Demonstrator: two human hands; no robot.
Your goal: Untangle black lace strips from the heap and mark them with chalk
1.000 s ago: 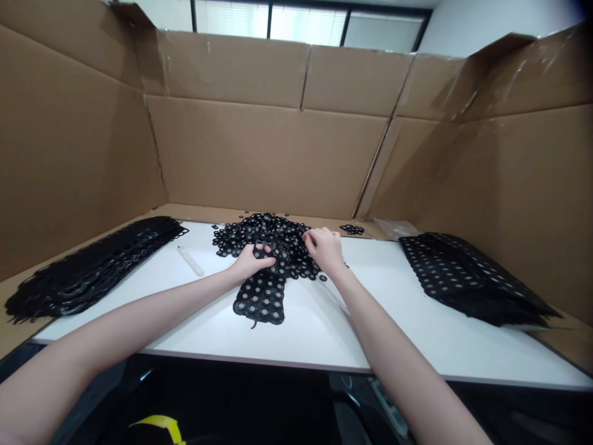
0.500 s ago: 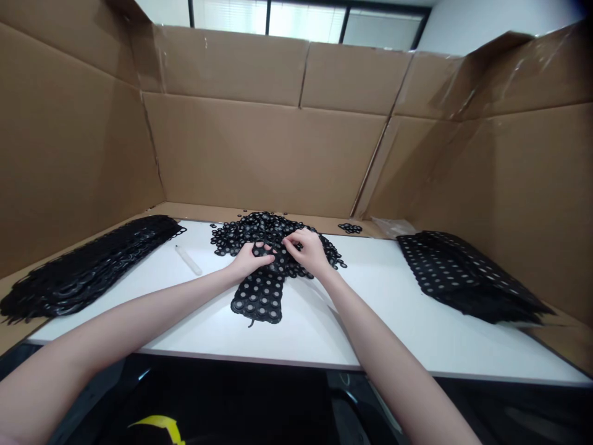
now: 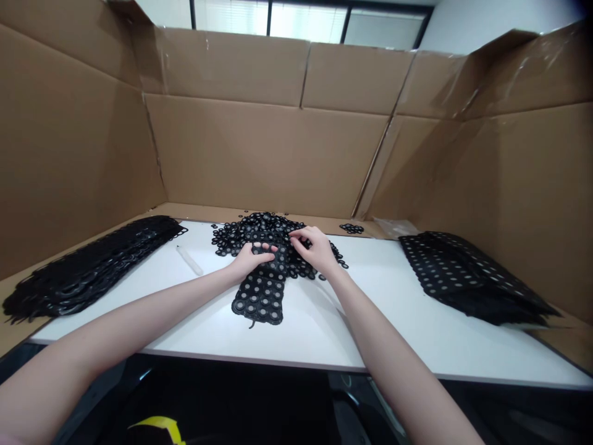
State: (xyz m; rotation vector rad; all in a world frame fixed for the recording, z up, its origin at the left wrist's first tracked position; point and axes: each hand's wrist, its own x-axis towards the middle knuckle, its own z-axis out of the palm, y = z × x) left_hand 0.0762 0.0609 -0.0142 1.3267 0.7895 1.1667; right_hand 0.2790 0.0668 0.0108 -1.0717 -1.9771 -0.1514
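Note:
A black strip (image 3: pixel 259 295) with rows of round pale spots lies lengthwise on the white table, and its far part rests up against a heap of small black rings (image 3: pixel 228 237). My left hand (image 3: pixel 248 259) grips the strip's left edge, thumb on top, the fingers partly hidden behind it. Just right of the strip, over the heap, my right hand (image 3: pixel 319 249) has thumb and forefinger drawn together in a pinch. Anything between those fingertips is too small to make out.
Stacked black strips (image 3: pixel 97 266) lie at the left, beside a white pen-like stick (image 3: pixel 189 260). At the right sits a pile of black spotted sheets (image 3: pixel 463 272). A few loose rings (image 3: pixel 351 228) lie at the back. Cardboard walls (image 3: pixel 269 154) surround the white table (image 3: pixel 384 296).
My right hand has shifted slightly right, away from the strip and over the heap of rings. My left hand keeps its hold, its fingers slightly straighter.

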